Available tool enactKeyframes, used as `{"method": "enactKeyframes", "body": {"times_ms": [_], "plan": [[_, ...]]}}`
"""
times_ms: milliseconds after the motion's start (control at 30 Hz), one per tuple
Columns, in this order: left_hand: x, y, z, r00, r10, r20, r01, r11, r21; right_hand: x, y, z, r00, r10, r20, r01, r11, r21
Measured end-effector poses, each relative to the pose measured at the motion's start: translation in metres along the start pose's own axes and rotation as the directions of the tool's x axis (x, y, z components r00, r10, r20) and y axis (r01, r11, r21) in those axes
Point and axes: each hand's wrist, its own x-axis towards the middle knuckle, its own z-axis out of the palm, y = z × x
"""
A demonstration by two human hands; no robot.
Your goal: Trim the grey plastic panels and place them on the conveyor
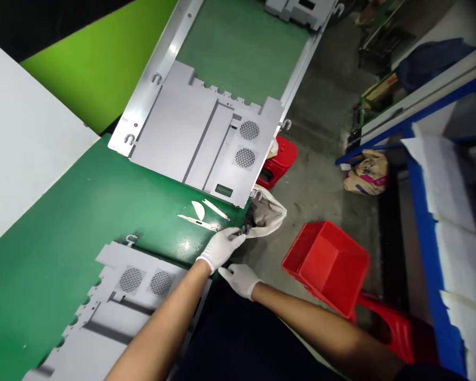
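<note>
Both my hands wear white gloves at the near edge of a green conveyor belt (pixel 83 222). My left hand (pixel 221 247) reaches to the belt's edge, its fingers pinched on a small dark piece (pixel 245 228) beside a white cloth bag (pixel 267 214) that hangs off the belt's side. My right hand (pixel 240 279) sits just below it, fingers curled, with nothing visible in them. Thin white plastic offcuts (pixel 201 214) lie on the belt right by my left hand. A grey panel (pixel 194 137) with round vent grilles lies farther along the belt, and another grey panel (pixel 119 296) lies under my left forearm.
A red plastic bin (pixel 327 264) sits on a red stool on the concrete floor to the right. Another red stool (pixel 280 159) stands behind the bag. A blue-framed rack (pixel 424 211) with white sheets runs along the right. A brown sack (pixel 367 172) lies on the floor.
</note>
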Motion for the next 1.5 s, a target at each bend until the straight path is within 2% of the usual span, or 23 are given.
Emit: {"method": "enactKeyframes", "body": {"times_ms": [67,133,167,200,233,267,300,333,400,467,567,667,800,900,1167,1333,1367,1400,1433,1500], "plan": [[0.002,-0.002,-0.017,0.994,0.047,-0.101,-0.034,0.992,0.125,-0.002,-0.002,-0.003,1.0,0.006,-0.004,-0.006,1.0,-0.001],[-0.008,-0.015,-0.061,0.947,0.129,-0.293,-0.054,0.967,0.249,-0.002,-0.008,-0.009,1.0,-0.005,-0.002,0.005,1.0,0.012],[-0.017,-0.025,-0.091,0.898,0.159,-0.411,-0.028,0.951,0.308,0.0,-0.013,-0.011,1.0,-0.024,0.001,0.024,1.0,0.019],[-0.027,-0.036,-0.122,0.817,0.15,-0.557,0.074,0.93,0.36,0.003,-0.02,-0.014,0.999,-0.052,0.008,0.052,0.998,0.023],[-0.038,-0.049,-0.153,0.71,0.126,-0.693,0.22,0.895,0.388,0.007,-0.029,-0.016,0.996,-0.088,0.017,0.088,0.996,0.023],[-0.049,-0.062,-0.182,0.621,0.099,-0.778,0.357,0.848,0.392,0.013,-0.041,-0.017,0.991,-0.129,0.03,0.128,0.992,0.019],[-0.061,-0.074,-0.207,0.564,0.055,-0.824,0.465,0.804,0.371,0.02,-0.054,-0.018,0.984,-0.171,0.043,0.171,0.985,0.012],[-0.072,-0.087,-0.227,0.536,-0.008,-0.844,0.537,0.775,0.334,0.028,-0.069,-0.017,0.975,-0.213,0.056,0.213,0.977,0.0],[-0.091,-0.107,-0.253,0.547,-0.174,-0.819,0.565,0.798,0.208,0.045,-0.105,-0.015,0.955,-0.284,0.082,0.288,0.957,-0.041],[-0.103,-0.123,-0.262,0.563,-0.291,-0.774,0.488,0.873,0.026,0.063,-0.142,-0.01,0.935,-0.335,0.114,0.345,0.935,-0.086],[-0.109,-0.136,-0.26,0.558,-0.33,-0.762,0.355,0.924,-0.14,0.085,-0.188,-0.002,0.917,-0.36,0.171,0.383,0.914,-0.132],[-0.108,-0.146,-0.258,0.556,-0.325,-0.765,0.363,0.923,-0.127,0.101,-0.214,0.007,0.918,-0.353,0.179,0.381,0.91,-0.162],[-0.106,-0.158,-0.261,0.56,-0.259,-0.787,0.382,0.924,-0.032,0.108,-0.224,0.011,0.922,-0.349,0.165,0.376,0.91,-0.176],[-0.105,-0.16,-0.261,0.549,-0.256,-0.795,0.385,0.922,-0.031,0.105,-0.225,0.008,0.927,-0.334,0.171,0.364,0.911,-0.193],[-0.105,-0.143,-0.252,0.513,-0.282,-0.811,0.398,0.915,-0.067,0.104,-0.232,0.005,0.936,-0.304,0.179,0.339,0.915,-0.22],[-0.107,-0.137,-0.257,0.516,-0.315,-0.796,0.45,0.891,-0.061,0.112,-0.242,0.005,0.925,-0.321,0.204,0.365,0.9,-0.237],[-0.106,-0.135,-0.259,0.534,-0.316,-0.784,0.465,0.885,-0.04,0.113,-0.243,0.006,0.921,-0.329,0.208,0.375,0.894,-0.245],[-0.104,-0.132,-0.263,0.574,-0.294,-0.764,0.46,0.888,0.004,0.113,-0.244,0.007,0.917,-0.338,0.21,0.385,0.888,-0.253],[-0.1,-0.13,-0.266,0.638,-0.245,-0.73,0.427,0.902,0.07,0.113,-0.244,0.009,0.915,-0.347,0.205,0.393,0.881,-0.263],[-0.088,-0.127,-0.273,0.794,-0.124,-0.596,0.295,0.934,0.2,0.112,-0.244,0.011,0.914,-0.36,0.185,0.401,0.871,-0.285]]}}
